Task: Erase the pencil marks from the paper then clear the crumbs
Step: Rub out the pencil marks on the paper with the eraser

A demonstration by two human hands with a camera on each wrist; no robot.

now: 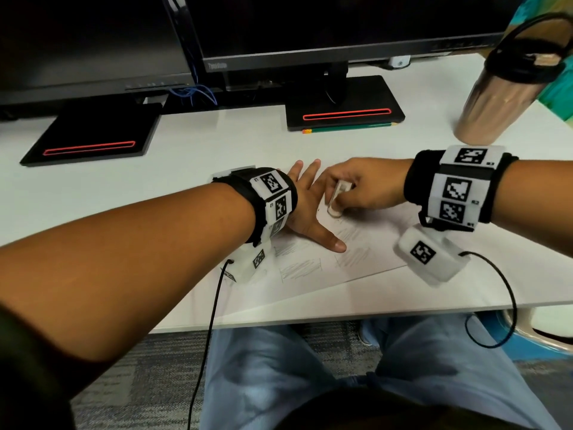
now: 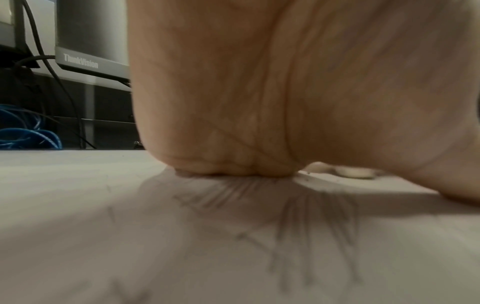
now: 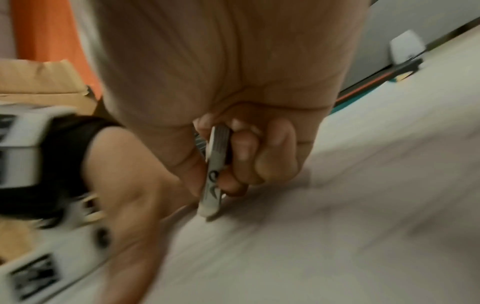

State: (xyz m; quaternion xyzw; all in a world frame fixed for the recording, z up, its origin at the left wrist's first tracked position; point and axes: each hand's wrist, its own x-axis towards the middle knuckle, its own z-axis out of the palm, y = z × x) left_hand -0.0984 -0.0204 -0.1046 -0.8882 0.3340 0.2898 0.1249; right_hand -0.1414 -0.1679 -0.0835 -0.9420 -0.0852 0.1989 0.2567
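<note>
Paper (image 1: 310, 283): flat on the desk (image 1: 217, 144), several scribbled pencil marks (image 1: 300, 270) near its front.
Left hand (image 1: 305, 209): fingers spread, pressing the paper.
Right hand (image 1: 362, 187): pinches the eraser (image 1: 336, 201), tip touching the paper.

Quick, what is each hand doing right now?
Left hand: open, flat on the paper.
Right hand: grip closed on the eraser.

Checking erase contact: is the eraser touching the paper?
Touching. Right wrist view shows the eraser tip meeting the paper, pinched by the right hand; head view agrees.
</note>
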